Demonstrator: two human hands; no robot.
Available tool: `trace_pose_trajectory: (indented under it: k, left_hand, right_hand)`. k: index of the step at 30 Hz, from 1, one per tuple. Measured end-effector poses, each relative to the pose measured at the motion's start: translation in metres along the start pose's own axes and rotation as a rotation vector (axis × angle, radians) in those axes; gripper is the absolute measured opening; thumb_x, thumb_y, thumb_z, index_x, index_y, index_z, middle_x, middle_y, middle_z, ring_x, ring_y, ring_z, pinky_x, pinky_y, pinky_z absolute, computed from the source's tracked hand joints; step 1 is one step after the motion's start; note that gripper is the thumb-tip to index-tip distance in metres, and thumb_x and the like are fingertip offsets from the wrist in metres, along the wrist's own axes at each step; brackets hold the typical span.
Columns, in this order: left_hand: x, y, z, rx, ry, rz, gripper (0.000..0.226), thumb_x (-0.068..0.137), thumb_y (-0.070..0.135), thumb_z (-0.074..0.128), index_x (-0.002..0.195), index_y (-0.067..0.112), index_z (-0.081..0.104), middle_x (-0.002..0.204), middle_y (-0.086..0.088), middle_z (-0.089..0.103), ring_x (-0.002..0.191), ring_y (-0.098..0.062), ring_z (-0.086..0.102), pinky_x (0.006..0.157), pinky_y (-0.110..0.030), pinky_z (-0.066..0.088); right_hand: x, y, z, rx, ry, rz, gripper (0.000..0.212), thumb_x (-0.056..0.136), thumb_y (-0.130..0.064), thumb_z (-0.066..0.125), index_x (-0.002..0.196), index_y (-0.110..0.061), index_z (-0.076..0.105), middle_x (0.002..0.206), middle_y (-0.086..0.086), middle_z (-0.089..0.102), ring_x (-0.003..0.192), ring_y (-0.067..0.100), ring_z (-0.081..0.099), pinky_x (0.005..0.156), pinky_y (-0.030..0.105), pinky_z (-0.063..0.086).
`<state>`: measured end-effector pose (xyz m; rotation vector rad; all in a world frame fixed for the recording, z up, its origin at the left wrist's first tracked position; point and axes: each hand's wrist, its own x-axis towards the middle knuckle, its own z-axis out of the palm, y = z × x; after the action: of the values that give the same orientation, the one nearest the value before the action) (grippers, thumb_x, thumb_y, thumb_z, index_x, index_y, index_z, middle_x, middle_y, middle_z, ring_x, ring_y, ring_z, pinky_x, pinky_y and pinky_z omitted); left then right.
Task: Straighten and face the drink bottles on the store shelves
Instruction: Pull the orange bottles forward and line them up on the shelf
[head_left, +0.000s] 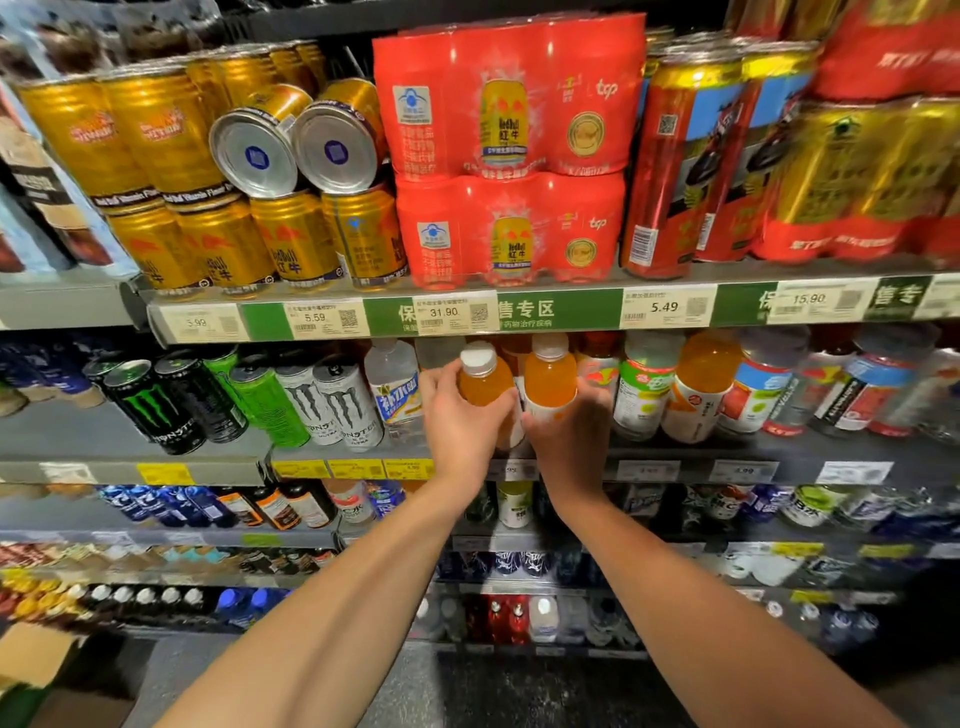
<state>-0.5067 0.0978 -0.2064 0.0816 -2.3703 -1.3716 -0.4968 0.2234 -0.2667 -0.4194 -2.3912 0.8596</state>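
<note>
On the second shelf from the top, my left hand (460, 415) grips an orange drink bottle with a white cap (483, 382) around its body. Right beside it, my right hand (569, 431) holds a second orange drink bottle (549, 376) low on its label. Both bottles stand upright at the shelf's front edge, close together, with their lower halves hidden behind my hands. More bottles with green, orange and blue labels (696, 384) line the same shelf to the right.
Black, green and white energy drink cans (291, 400) and a clear water bottle (396, 382) stand left of my hands. Above, gold cans (291, 156) and red can multipacks (509, 156) fill the top shelf over a price-tag rail (519, 312). Lower shelves hold more bottles.
</note>
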Motion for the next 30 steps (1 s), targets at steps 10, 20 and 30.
trace_pose_trajectory:
  k: [10, 20, 30]
  left_hand:
    - [0.005, 0.011, 0.019, 0.204, 0.015, 0.085, 0.067, 0.074, 0.046, 0.085, 0.123, 0.005, 0.062, 0.112, -0.005, 0.057, 0.11, -0.025, 0.056, 0.086, -0.031, 0.042]
    - [-0.006, 0.0, 0.005, 0.061, 0.099, 0.119, 0.062, 0.076, 0.043, 0.084, 0.124, 0.013, 0.059, 0.113, 0.001, 0.056, 0.11, -0.016, 0.054, 0.09, -0.024, 0.041]
    - [0.031, -0.036, -0.051, 0.192, 0.118, -0.026, 0.091, 0.082, 0.036, 0.082, 0.149, 0.0, 0.033, 0.153, -0.018, 0.038, 0.146, -0.032, 0.029, 0.119, -0.047, 0.029]
  right_hand:
    - [-0.005, 0.002, -0.008, 0.01, -0.016, 0.025, 0.079, 0.077, -0.035, 0.079, 0.137, 0.001, 0.043, 0.128, 0.02, 0.05, 0.118, 0.038, 0.05, 0.099, 0.05, 0.041]
    - [-0.009, 0.001, -0.013, 0.121, -0.001, 0.035, 0.084, 0.075, -0.034, 0.084, 0.139, -0.003, 0.04, 0.131, 0.021, 0.051, 0.12, 0.04, 0.052, 0.095, 0.055, 0.045]
    - [-0.026, -0.015, -0.013, 0.171, 0.112, 0.007, 0.079, 0.079, -0.043, 0.078, 0.134, -0.001, 0.041, 0.122, 0.027, 0.053, 0.114, 0.046, 0.053, 0.096, 0.054, 0.045]
